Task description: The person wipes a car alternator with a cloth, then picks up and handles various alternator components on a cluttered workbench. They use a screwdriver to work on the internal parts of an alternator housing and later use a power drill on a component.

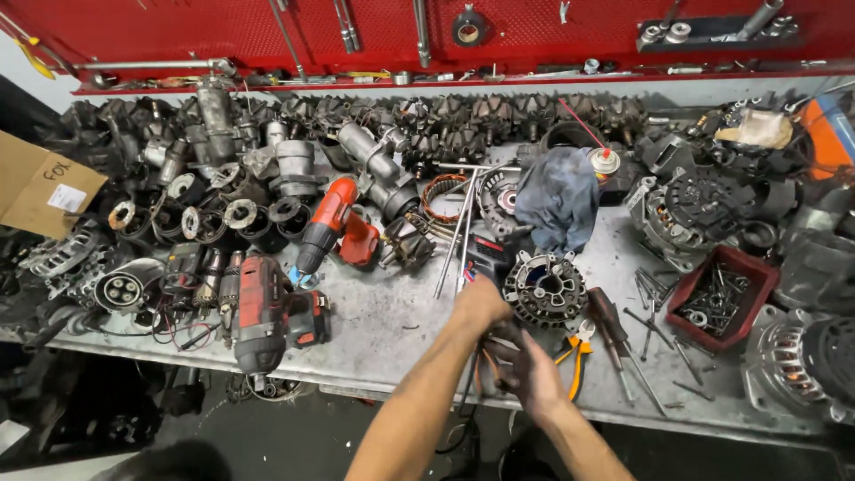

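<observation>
Nearest us, our right hand (533,370) curls around a small dark part (500,343) with thin wires trailing off it, held over the front edge of the counter (392,321). Our left hand (481,301) is just above it, knuckles up; we can't tell whether its fingers are closed. That part looks light and greasy, so we'd judge it slippery; better pinched by its stiff body than by the soft wires. Just right of our right hand lie orange-handled pliers (577,349) and a dark finned alternator housing (545,289). Further right sits a red tray of bolts (723,294). Far left, a brown cardboard flap (44,187) carries a white label.
</observation>
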